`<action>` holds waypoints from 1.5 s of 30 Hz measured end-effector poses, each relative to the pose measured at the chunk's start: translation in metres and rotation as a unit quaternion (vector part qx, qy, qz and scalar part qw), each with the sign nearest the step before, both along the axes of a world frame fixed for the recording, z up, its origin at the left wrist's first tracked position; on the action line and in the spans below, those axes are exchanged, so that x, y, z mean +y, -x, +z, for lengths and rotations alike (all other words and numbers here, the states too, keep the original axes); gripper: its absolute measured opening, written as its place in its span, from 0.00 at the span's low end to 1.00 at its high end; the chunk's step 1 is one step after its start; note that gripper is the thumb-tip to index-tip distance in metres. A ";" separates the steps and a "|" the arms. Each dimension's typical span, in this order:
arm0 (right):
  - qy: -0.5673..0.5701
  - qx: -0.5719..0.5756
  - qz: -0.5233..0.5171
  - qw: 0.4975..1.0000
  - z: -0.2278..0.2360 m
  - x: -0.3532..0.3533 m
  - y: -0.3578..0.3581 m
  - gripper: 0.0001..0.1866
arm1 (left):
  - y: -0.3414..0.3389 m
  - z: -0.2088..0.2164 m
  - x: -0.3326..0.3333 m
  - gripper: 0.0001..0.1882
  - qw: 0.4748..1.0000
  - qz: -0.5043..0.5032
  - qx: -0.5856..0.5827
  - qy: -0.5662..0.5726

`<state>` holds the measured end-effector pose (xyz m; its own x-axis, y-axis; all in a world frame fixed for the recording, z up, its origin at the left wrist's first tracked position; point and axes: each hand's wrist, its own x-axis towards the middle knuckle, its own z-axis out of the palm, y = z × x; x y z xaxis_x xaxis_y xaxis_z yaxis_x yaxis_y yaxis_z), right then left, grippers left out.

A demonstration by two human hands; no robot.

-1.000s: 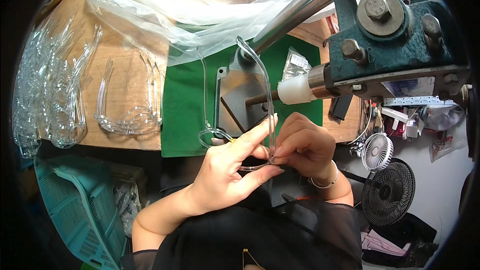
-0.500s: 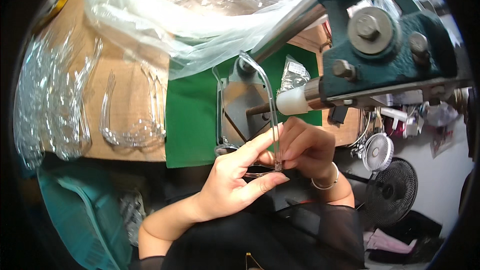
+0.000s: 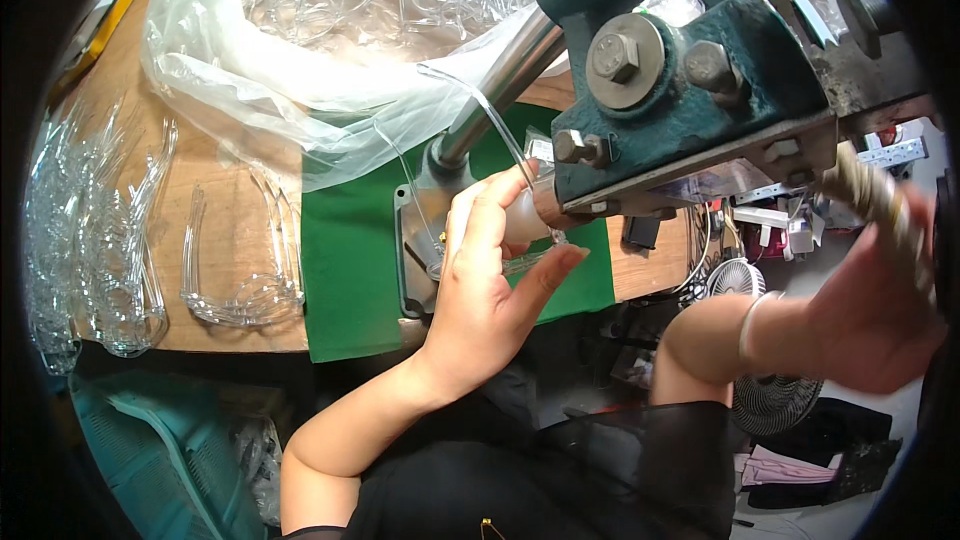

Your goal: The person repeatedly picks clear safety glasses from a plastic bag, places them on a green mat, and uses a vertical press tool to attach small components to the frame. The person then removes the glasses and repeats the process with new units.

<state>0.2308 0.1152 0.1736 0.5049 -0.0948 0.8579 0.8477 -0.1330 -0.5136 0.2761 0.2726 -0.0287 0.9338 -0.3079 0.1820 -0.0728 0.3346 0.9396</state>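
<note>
A clear plastic eyeglass frame (image 3: 497,124) is pinched in my left hand (image 3: 478,275). One temple rises past my fingertips toward the plastic bag; the other stands to the left of my hand. Part of the front is hidden behind my fingers. The white cylindrical tip (image 3: 524,220) of a dark green hand press (image 3: 690,90) is right at the frame, partly covered by my fingers. Whether it touches the frame I cannot tell. Out at the right, my right hand (image 3: 865,305), smeared by motion, is closed around the press's wrapped lever handle (image 3: 878,195).
Several clear frames (image 3: 240,310) lie on the wooden table left of the green mat (image 3: 345,310), beside a larger heap (image 3: 110,240). A big plastic bag (image 3: 210,90) of clear pieces lies behind. A teal basket (image 3: 150,450) stands below left; fans (image 3: 775,405) are at right.
My right hand has left the eyeglass frame and moved right to the lever handle. My left hand has carried the frame up to the press's white tip. The view has shifted somewhat.
</note>
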 end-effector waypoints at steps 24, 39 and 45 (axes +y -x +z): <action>0.030 -0.036 -0.302 0.952 -0.101 0.006 -0.012 0.37 | 0.003 -0.003 -0.005 0.35 0.986 0.076 -0.128 -0.079; 0.468 0.387 -0.201 0.769 -0.297 -0.008 0.016 0.20 | 0.057 -0.027 0.138 0.30 0.955 0.132 0.068 -0.257; 0.409 0.351 -0.236 0.809 -0.304 -0.014 0.022 0.18 | 0.009 -0.035 0.156 0.23 0.814 0.180 -0.158 -0.530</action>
